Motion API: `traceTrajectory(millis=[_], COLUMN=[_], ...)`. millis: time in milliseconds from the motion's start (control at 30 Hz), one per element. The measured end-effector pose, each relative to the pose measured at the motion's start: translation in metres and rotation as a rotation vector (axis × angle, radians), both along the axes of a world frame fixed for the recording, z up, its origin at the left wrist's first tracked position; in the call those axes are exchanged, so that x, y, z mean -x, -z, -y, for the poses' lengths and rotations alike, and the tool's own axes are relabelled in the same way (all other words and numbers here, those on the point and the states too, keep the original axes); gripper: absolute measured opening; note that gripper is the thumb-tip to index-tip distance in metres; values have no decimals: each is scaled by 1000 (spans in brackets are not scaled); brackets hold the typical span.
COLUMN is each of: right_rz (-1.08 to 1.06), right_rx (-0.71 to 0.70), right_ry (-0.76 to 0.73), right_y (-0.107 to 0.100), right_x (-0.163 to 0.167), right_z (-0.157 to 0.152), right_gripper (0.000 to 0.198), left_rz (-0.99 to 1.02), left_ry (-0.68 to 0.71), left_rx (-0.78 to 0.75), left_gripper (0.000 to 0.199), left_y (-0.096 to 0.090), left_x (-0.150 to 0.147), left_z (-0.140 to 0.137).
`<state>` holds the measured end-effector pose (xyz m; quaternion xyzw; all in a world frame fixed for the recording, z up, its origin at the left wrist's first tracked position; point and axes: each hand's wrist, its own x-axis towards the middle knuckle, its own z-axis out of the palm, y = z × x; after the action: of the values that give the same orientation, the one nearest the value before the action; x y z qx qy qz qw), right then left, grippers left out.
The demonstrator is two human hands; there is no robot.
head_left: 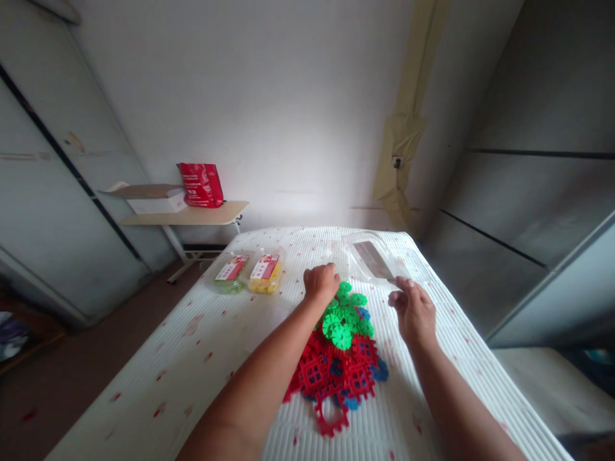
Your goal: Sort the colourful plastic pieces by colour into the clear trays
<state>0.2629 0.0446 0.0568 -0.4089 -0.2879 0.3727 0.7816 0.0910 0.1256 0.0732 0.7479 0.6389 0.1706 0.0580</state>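
My right hand (416, 314) is closed in a pinch at the near corner of a clear plastic container (353, 246) with a greyish label (373, 259) on it. My left hand (321, 282) is curled closed beside faint clear plastic; what its fingers hold, if anything, is hidden. Between my forearms lies a heap of plastic building pieces. Green notched discs (341, 320) are on top at the far end, with red square lattice pieces (327, 371) nearer me. Some blue pieces (380, 370) show at the edges and underneath.
Two clear boxes with red-and-white labels stand at the table's left, one with green pieces (230, 285), one with yellow (264, 285). The table has a white ribbed cover (192, 358). Behind left, a side table (192, 216) bears a red bag (202, 186) and a box (158, 203).
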Motion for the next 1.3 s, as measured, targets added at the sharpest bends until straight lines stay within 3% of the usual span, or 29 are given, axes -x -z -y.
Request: traceTrajectory(millis=[67, 200, 300, 400, 533, 667, 867, 1100, 1300], right_rz=[-17, 28, 136, 270, 420, 445, 392, 329, 324], right_rx=[5, 42, 49, 81, 100, 107, 303, 460, 445], right_ry=[-31, -126, -245, -412, -619, -774, -1000, -931, -945], right_y=[-3, -8, -13, -18, -21, -10, 20, 29, 37], right_x=[2, 16, 36, 64, 104, 143, 192, 200, 197], right_z=[1, 6, 19, 38, 61, 71, 62, 63, 65], right_gripper=[36, 37, 36, 39, 42, 41, 45, 86, 87], left_rz=[227, 912, 1172, 1258, 1271, 1226, 892, 626, 501], left_ry=[71, 303, 224, 64, -52, -147, -306, -396, -394], left_rx=[7, 48, 63, -9, -74, -115, -94, 26, -31], left_gripper=[35, 46, 45, 45, 44, 45, 41, 37, 34], left_y=[-2, -5, -8, -11, -10, -5, 23, 56, 59], left_x=[13, 36, 53, 76, 118, 158, 204, 215, 208], left_z=[13, 49, 76, 94, 110, 121, 113, 95, 88])
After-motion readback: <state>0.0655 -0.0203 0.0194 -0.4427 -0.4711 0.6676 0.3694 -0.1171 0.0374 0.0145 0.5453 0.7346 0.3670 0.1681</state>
